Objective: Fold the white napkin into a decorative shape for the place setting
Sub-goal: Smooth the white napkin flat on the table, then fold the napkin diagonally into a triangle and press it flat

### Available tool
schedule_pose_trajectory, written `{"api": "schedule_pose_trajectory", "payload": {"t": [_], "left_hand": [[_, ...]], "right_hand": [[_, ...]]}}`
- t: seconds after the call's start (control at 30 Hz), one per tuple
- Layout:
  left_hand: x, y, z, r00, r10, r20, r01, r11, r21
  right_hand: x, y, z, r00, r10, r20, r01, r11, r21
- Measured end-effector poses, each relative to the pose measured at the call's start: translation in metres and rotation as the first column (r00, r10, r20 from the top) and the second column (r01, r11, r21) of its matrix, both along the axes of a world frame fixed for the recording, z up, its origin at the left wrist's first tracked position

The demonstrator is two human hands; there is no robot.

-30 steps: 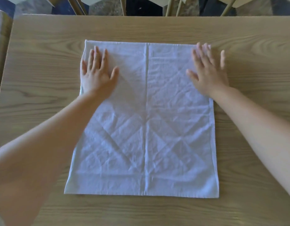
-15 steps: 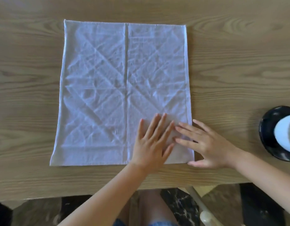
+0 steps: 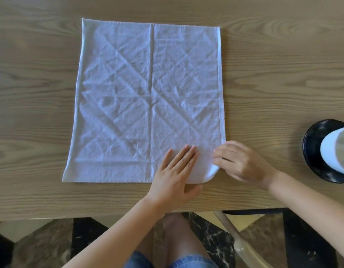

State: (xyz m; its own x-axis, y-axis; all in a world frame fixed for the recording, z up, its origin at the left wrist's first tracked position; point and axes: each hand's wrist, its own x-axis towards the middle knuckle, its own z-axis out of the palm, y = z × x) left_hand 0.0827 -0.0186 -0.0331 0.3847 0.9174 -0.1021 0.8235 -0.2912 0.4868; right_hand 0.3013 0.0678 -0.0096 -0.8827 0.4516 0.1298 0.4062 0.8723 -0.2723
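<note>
White napkin point(image 3: 148, 97) lies flat on the wooden table point(image 3: 283, 64). Left hand point(image 3: 177, 175) presses open-palmed near the corner; right hand point(image 3: 242, 163) pinches that near right corner, curling it up. Best anchor firmly and follow the diagonal crease.
</note>
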Motion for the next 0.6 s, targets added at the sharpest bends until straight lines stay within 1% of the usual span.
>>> {"api": "schedule_pose_trajectory", "payload": {"t": [0.1, 0.17, 0.2, 0.23, 0.3, 0.33, 0.37, 0.47, 0.53, 0.6], "left_hand": [[-0.008, -0.002, 0.004, 0.976, 0.137, 0.168, -0.136, 0.991, -0.020], [-0.017, -0.001, 0.012, 0.918, 0.301, 0.259, -0.299, 0.953, -0.050], [-0.023, 0.002, 0.021, 0.864, 0.409, 0.293, -0.401, 0.912, -0.090], [-0.030, 0.006, 0.031, 0.795, 0.523, 0.307, -0.502, 0.852, -0.150], [-0.049, 0.016, 0.042, 0.662, 0.685, 0.304, -0.633, 0.729, -0.260], [-0.062, 0.021, 0.045, 0.616, 0.724, 0.309, -0.672, 0.688, -0.272], [-0.075, 0.028, 0.047, 0.591, 0.743, 0.315, -0.698, 0.666, -0.264], [-0.113, 0.052, 0.049, 0.557, 0.759, 0.337, -0.742, 0.637, -0.209], [-0.135, 0.069, 0.048, 0.572, 0.752, 0.328, -0.753, 0.640, -0.153], [-0.159, 0.088, 0.048, 0.608, 0.729, 0.315, -0.749, 0.658, -0.076]], "right_hand": [[-0.024, 0.014, 0.016, 0.988, -0.114, -0.101, 0.103, 0.989, -0.109], [-0.044, 0.026, 0.027, 0.960, -0.229, -0.162, 0.198, 0.963, -0.185], [-0.056, 0.033, 0.033, 0.940, -0.286, -0.188, 0.242, 0.943, -0.227], [-0.068, 0.041, 0.040, 0.918, -0.335, -0.212, 0.275, 0.923, -0.268], [-0.093, 0.059, 0.051, 0.873, -0.414, -0.259, 0.318, 0.884, -0.342], [-0.106, 0.070, 0.055, 0.850, -0.449, -0.275, 0.335, 0.864, -0.377], [-0.120, 0.080, 0.056, 0.828, -0.483, -0.285, 0.352, 0.843, -0.406], [-0.163, 0.110, 0.049, 0.774, -0.564, -0.287, 0.393, 0.784, -0.481], [-0.191, 0.127, 0.042, 0.766, -0.583, -0.271, 0.403, 0.763, -0.505], [-0.219, 0.147, 0.036, 0.771, -0.579, -0.265, 0.409, 0.770, -0.490]]}}
